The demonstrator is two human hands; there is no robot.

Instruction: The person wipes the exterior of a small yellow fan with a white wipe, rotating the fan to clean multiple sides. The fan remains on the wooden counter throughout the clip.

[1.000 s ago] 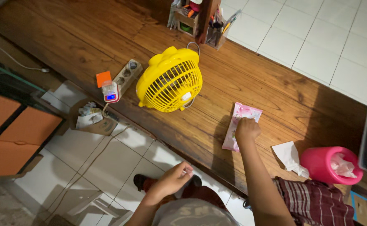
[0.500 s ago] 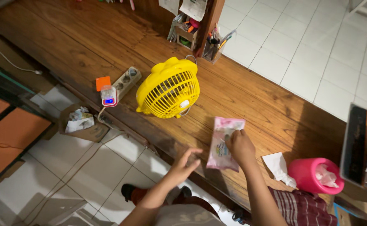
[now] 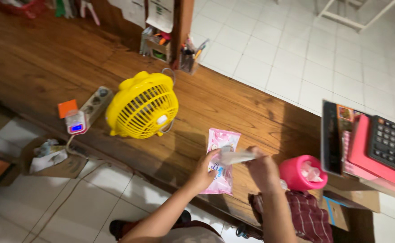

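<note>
A pink wet-wipe pack [image 3: 223,143] lies flat on the wooden counter [image 3: 233,101], right of a yellow desk fan [image 3: 142,111]. My left hand [image 3: 204,172] presses down on the pack's near half. My right hand [image 3: 259,166] pinches a white wipe [image 3: 235,156] that stretches out of the pack's opening toward the right.
A pink bin [image 3: 302,173] with crumpled tissue stands at the counter's near right. A black calculator [image 3: 392,145] rests on a red folder at far right. A power strip [image 3: 94,101] with a lit charger lies left of the fan. Pen holders [image 3: 189,56] stand behind.
My left hand came up from my lap and landed on the pack. My right hand went from resting on the pack to drawing a wipe out. The view shifted right.
</note>
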